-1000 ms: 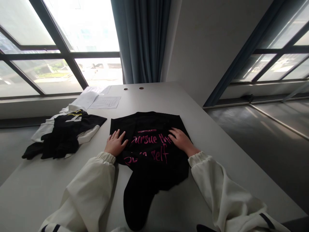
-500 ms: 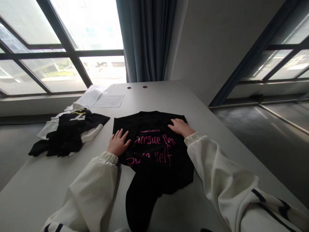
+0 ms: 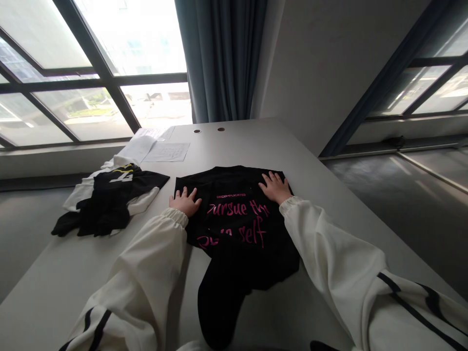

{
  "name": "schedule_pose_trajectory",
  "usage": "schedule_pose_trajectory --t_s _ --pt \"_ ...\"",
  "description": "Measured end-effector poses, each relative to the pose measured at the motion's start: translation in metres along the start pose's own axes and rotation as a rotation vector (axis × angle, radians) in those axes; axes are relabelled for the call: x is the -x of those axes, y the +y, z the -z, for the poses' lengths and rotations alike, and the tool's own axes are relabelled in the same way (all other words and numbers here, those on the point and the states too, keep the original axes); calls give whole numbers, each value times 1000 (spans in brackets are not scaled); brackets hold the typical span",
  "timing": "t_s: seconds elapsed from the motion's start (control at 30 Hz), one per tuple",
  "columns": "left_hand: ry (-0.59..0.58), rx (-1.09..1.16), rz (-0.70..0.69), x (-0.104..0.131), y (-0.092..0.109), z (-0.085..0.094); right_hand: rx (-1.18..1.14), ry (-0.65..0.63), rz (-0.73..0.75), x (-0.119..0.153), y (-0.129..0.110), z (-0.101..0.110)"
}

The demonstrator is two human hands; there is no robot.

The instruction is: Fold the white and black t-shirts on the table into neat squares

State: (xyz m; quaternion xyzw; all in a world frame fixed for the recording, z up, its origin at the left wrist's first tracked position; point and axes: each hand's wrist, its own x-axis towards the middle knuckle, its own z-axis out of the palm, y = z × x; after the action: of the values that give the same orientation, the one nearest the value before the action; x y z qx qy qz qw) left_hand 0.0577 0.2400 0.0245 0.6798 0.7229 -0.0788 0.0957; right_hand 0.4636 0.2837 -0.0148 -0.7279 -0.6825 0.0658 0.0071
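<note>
A black garment (image 3: 241,263) with pink lettering lies spread on the white table (image 3: 146,273), its upper edge away from me. One narrow dark part of it trails toward the near side of the table. My left hand (image 3: 185,201) rests flat on its left edge, fingers spread. On the upper right part of the garment lies my right hand (image 3: 275,187), also flat with the fingers apart. Neither hand grips the cloth. Some wrinkles cross the lower line of lettering.
A heap of black and white clothing (image 3: 109,200) lies on the table at the left. Behind it are paper sheets (image 3: 168,151). Two round holes show near the far edge. A blue-grey curtain (image 3: 223,58) hangs beyond, beside windows.
My left hand has slid a little up along the garment's left edge. My right hand has shifted slightly and its fingers are spread wider. The view has moved slightly.
</note>
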Motion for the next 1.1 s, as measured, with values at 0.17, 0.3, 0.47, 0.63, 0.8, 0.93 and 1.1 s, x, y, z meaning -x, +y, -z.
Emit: schedule_pose_trajectory --t_s 0.17,0.3,0.47,0.63,0.8,0.93,1.1 --pt "-82 7 -12 -56 -11 22 -12 12 -23 -4 -1 2" --pt "-60 1 -26 -74 -17 20 -11 -16 -31 -11 0 7" --pt "-54 31 16 -75 -17 16 -8 -21 -40 -17 1 10" --pt "-16 92 119 -69 -6 14 -13 -22 -41 -21 2 9" --pt "45 122 178 -66 5 9 -26 -24 -45 -28 5 10" --pt "113 134 159 -67 5 3 -28 -26 -44 -33 6 10" --pt "153 123 141 -67 5 0 -41 -6 -31 -36 7 9"
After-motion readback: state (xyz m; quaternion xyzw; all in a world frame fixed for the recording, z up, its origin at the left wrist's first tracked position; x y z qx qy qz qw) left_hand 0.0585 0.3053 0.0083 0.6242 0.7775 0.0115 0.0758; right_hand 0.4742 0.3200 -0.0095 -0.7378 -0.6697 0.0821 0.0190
